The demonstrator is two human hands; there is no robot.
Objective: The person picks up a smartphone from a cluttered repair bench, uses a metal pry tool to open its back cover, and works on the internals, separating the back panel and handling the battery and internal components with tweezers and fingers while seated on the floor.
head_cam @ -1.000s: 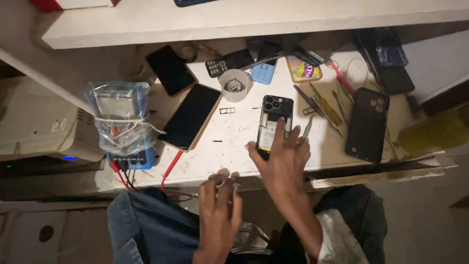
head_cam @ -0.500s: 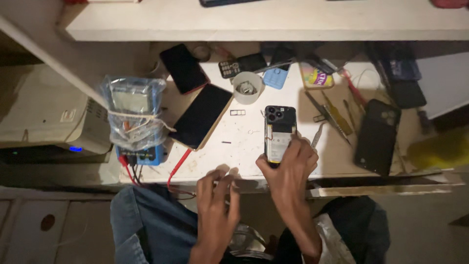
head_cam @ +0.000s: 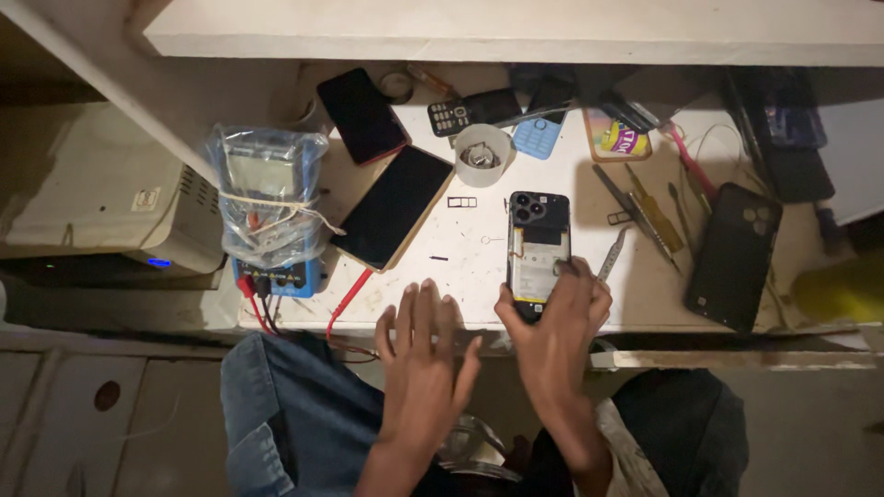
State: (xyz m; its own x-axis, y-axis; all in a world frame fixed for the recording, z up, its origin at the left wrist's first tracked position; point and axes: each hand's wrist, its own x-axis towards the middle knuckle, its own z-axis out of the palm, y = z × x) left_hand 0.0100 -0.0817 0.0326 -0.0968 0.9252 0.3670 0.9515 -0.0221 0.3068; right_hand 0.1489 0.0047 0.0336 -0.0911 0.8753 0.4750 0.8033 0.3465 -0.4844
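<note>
lower centre: our right hand (head_cam: 555,317) has its grip around the opened phone (head_cam: 539,247) on the bench (head_cam: 479,276); left hand (head_cam: 422,354) grip wide, holding nothing.

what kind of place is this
Most likely a phone repair bench. The right hand holds an opened phone on the worktable, beside screwdrivers, other handsets, and a bagged multimeter.

The opened phone (head_cam: 539,247) shows a black top and a pale yellowish inside, lying on a white worktop (head_cam: 460,248). A red wire (head_cam: 348,299) runs from a blue meter (head_cam: 272,274) wrapped in clear plastic. The phone case (head_cam: 734,255) is black, and the jeans (head_cam: 295,414) are blue.
</note>
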